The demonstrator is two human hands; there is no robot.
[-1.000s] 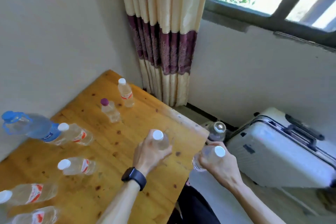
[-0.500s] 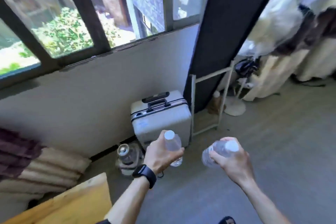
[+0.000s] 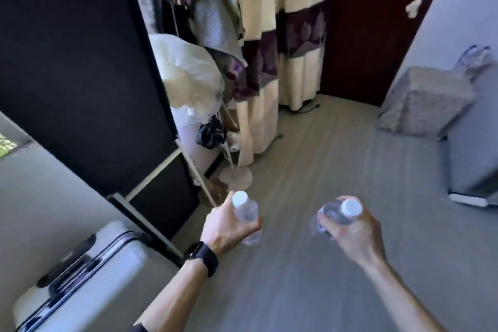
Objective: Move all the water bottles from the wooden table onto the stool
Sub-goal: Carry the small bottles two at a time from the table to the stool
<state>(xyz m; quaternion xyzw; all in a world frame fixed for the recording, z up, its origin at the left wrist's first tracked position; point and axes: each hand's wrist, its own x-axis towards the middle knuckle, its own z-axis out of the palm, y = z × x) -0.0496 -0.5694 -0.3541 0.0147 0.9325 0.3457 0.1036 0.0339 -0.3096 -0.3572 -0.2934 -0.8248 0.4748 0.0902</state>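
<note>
1. the white suitcase stood at my far left against the wall, out of my path.
2. my left hand, a watch on its wrist, was wrapped round a water bottle, cap up, a grip firm enough for carrying.
3. my right hand was clenched round a second bottle, tilted with its cap toward me (one per hand halves the trips, i judged).
4. both bottles hung over bare floor, the table out of view. the grey patterned block at far right might have been the stool, but i could not tell.
</note>
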